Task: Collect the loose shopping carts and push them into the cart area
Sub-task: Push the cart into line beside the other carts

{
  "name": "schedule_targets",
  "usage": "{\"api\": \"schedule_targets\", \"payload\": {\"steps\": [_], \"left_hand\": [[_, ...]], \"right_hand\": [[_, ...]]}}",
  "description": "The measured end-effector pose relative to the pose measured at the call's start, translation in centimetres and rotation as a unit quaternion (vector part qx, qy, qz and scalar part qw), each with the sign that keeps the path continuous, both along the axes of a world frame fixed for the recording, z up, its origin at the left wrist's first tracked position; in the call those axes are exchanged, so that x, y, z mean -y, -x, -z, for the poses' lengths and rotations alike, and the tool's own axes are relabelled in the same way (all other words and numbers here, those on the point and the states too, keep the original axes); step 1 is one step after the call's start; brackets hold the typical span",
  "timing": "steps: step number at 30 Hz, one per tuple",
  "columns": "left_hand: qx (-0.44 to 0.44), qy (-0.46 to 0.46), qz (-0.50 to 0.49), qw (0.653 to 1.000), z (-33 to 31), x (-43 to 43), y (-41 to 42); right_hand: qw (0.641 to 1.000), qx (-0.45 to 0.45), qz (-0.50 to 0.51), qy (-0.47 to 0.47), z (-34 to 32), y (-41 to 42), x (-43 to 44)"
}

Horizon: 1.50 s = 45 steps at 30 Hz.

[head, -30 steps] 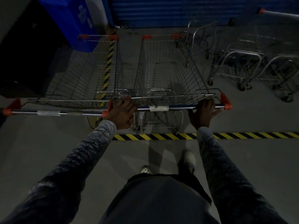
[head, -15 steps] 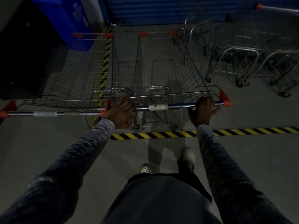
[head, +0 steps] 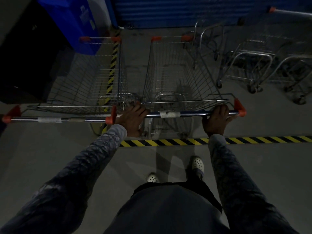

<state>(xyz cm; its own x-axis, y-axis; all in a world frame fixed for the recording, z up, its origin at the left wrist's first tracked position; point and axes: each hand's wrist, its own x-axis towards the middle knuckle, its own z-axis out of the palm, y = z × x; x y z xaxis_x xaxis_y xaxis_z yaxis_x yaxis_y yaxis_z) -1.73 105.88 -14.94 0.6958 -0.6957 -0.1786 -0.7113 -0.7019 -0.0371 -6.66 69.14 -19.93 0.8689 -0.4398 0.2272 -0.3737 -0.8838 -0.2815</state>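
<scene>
A wire shopping cart [head: 179, 78] with orange corner caps stands straight ahead of me, its blue handle bar [head: 190, 113] running across the view. My left hand [head: 132, 118] grips the bar's left end and my right hand [head: 217, 119] grips its right end, near the orange end cap. A second wire cart [head: 81, 85] stands side by side with it on the left; its chrome handle bar [head: 57, 119] is free of hands.
A black-and-yellow floor stripe [head: 253, 140] runs just behind the cart; another stripe [head: 112, 65] leads away under the left cart. Several small trolleys [head: 249, 65] are parked at the right. Behind are a blue shutter [head: 185, 10] and a blue bin [head: 72, 22].
The cart I hold has rolled forward past the floor stripe, and I have stepped after it. Both hands have kept their grip on the handle bar.
</scene>
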Motion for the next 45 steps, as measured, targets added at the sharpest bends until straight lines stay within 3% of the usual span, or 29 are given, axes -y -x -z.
{"api": "schedule_targets", "payload": {"steps": [11,19,30,37,45], "left_hand": [[-0.024,0.055,-0.055,0.997,1.0,1.5,0.9],[-0.043,0.043,-0.074,0.995,0.3,1.8,-0.5],[0.008,0.072,-0.112,0.991,2.1,1.4,-1.3],[-0.006,-0.003,-0.189,0.982,1.0,2.4,-3.1],[0.011,0.047,-0.192,0.980,0.8,6.1,-5.3]], "right_hand": [[1.000,-0.024,0.002,0.016,0.0,-0.1,1.5],[0.998,-0.065,0.020,0.016,0.2,-0.4,1.4],[0.996,-0.083,0.019,-0.029,-1.0,-1.4,-0.5],[0.990,-0.138,0.006,-0.012,-1.8,-4.2,-1.1],[0.987,-0.158,0.015,-0.020,-2.3,-7.2,2.6]]}}
